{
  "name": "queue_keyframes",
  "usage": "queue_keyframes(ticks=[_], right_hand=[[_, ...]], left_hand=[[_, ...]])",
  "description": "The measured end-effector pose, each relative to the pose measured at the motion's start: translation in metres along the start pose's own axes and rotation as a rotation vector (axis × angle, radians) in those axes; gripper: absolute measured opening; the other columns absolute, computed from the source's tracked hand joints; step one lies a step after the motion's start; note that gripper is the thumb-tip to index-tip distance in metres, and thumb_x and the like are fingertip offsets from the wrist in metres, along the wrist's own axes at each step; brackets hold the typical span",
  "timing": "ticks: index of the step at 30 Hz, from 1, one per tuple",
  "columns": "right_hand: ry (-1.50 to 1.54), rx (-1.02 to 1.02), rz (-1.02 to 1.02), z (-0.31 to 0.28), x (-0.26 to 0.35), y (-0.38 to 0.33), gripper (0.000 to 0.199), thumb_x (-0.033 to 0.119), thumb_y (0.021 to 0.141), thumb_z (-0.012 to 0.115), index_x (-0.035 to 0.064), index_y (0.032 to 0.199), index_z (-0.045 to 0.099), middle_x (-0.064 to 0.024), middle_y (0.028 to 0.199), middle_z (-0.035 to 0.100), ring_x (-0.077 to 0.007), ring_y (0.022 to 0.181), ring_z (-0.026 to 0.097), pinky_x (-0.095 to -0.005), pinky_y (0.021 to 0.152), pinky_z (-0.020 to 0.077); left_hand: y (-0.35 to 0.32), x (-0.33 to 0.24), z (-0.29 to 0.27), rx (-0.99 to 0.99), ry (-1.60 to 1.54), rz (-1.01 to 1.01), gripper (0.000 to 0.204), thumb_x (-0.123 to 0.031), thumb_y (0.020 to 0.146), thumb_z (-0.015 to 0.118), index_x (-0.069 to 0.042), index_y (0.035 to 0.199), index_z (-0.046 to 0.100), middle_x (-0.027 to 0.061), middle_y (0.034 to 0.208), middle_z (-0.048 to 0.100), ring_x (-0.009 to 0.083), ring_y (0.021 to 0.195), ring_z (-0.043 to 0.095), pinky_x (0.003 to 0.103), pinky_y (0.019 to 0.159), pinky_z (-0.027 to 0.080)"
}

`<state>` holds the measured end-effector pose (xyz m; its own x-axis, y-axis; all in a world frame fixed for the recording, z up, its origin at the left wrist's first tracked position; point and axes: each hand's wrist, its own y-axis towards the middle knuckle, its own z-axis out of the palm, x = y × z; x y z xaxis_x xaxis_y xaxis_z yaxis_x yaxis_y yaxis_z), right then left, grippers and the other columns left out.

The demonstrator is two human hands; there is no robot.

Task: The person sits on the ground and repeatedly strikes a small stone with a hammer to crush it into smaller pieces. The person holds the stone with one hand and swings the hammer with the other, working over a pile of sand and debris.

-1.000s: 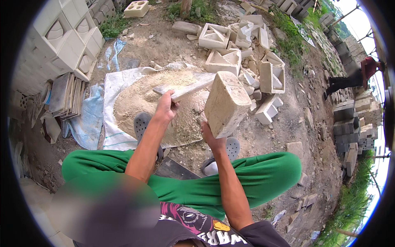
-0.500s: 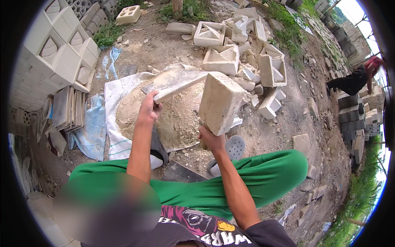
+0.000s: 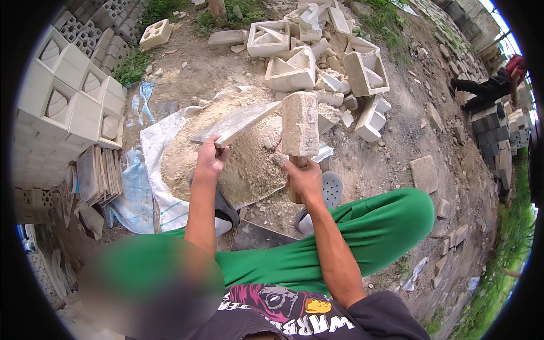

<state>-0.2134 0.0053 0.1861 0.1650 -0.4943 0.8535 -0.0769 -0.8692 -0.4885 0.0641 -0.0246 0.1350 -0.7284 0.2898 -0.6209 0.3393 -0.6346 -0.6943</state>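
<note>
Two hands, both closed: left hand (image 3: pixel 211 160) gripping one flat board (image 3: pixel 237 123), right hand (image 3: pixel 303 180) clasping one block mallet (image 3: pixel 300 126). One sand heap (image 3: pixel 226 164) just beyond; broken blocks (image 3: pixel 317 62) piled at twelve o'clock.

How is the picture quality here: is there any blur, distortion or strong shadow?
Head view: daylight is soft and even, with only faint shadows on the sand pile. The fisheye bends the stacked blocks toward the black circular rim. A blurred patch covers the lower left. The left hand and right hand look sharp.
</note>
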Motion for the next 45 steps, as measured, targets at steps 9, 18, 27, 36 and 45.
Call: queue_keyframes(ticks=[9,18,27,36,45], right_hand=[[0.185,-0.098,-0.011,-0.023,0.017,-0.003,0.029,0.019,0.081,0.076,-0.0058,0.091,0.065,-0.0077,0.071,0.065,-0.0147,0.052,0.061,-0.0292,0.049,0.0487],[0.213,-0.121,0.001,-0.032,0.010,-0.001,0.023,0.018,0.080,0.077,-0.0002,0.086,0.065,-0.0047,0.066,0.061,-0.0141,0.051,0.058,-0.0292,0.049,0.0487],[0.171,-0.041,0.120,-0.039,0.001,-0.006,0.024,0.017,0.080,0.077,-0.0014,0.089,0.065,-0.0048,0.066,0.061,-0.0142,0.051,0.059,-0.0291,0.048,0.0483],[-0.237,0.086,0.272,-0.024,-0.060,0.024,0.043,0.029,0.078,0.078,-0.0086,0.095,0.069,-0.0170,0.078,0.070,-0.0235,0.063,0.069,-0.0361,0.059,0.0551],[-0.633,0.122,0.203,-0.007,-0.052,0.030,0.046,0.031,0.078,0.070,-0.0058,0.106,0.071,-0.0287,0.107,0.070,-0.0410,0.103,0.069,-0.0479,0.088,0.0548]], left_hand=[[-0.048,0.035,0.058,0.123,0.286,0.113,0.021,-0.019,0.095,0.061,0.001,0.099,0.064,0.0067,0.083,0.066,0.0137,0.066,0.064,0.029,0.053,0.058],[-0.027,0.087,0.057,0.361,0.451,0.042,0.024,-0.023,0.096,0.064,-0.002,0.106,0.061,0.0085,0.096,0.067,0.0168,0.074,0.067,0.032,0.064,0.060],[-0.012,0.081,0.060,0.346,1.321,0.024,0.076,-0.041,0.093,0.069,0.006,0.146,0.041,0.0201,0.117,0.066,0.0182,0.085,0.068,0.031,0.067,0.059],[0.024,0.092,0.078,0.377,1.616,0.209,0.069,-0.043,0.090,0.068,0.004,0.138,0.052,0.0249,0.121,0.068,0.0343,0.116,0.065,0.041,0.099,0.049],[0.029,0.080,0.225,0.516,1.692,0.645,0.057,-0.040,0.091,0.065,-0.001,0.133,0.058,0.0214,0.115,0.071,0.0360,0.112,0.066,0.044,0.098,0.050]])
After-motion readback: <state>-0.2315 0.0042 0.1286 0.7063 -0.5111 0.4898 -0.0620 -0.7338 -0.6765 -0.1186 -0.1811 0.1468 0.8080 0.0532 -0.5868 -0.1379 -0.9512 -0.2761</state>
